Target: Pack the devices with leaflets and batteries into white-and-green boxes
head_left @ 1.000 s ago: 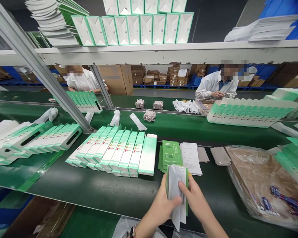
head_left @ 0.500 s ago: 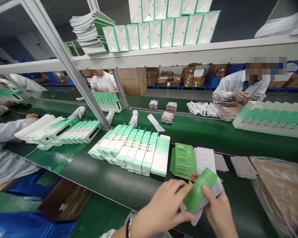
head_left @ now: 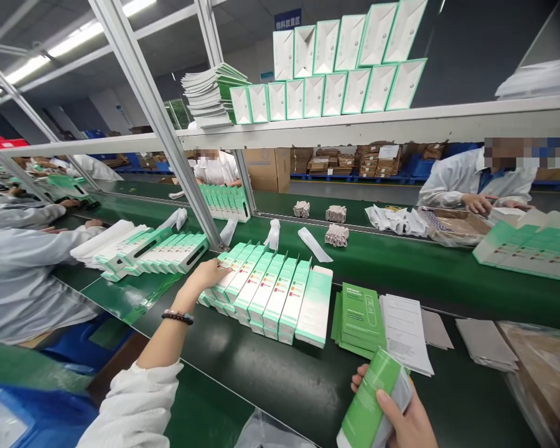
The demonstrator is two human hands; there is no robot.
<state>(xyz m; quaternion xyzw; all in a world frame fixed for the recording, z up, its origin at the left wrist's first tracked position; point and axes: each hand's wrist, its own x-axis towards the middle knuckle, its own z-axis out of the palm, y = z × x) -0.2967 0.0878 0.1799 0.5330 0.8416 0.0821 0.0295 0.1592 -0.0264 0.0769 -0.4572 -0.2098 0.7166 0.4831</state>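
Note:
My left hand [head_left: 208, 277] is at the left end of a row of white-and-green cartons [head_left: 270, 289], its fingers curled over the leftmost carton [head_left: 223, 287]. The fingertips are partly hidden there. At the lower right, my right hand [head_left: 404, 407] grips a folded green leaflet [head_left: 371, 398] together with a pale grey-white piece behind it, its thumb across the front. Just beyond that hand lie a stack of green leaflets [head_left: 360, 314] and a pile of printed white sheets [head_left: 406, 323].
Grey-brown flat packets [head_left: 488, 342] and a plastic-wrapped bundle [head_left: 548, 373] lie to the right. Bundled strips [head_left: 336, 235] rest on the green belt [head_left: 382, 255]. A metal post [head_left: 161, 130] and a shelf [head_left: 354, 130] of boxes stand ahead. Co-workers sit left and opposite.
My left hand has left the green leaflet and moved left to the carton row. My right hand keeps the leaflet, now lower and more upright. The view has shifted left and up.

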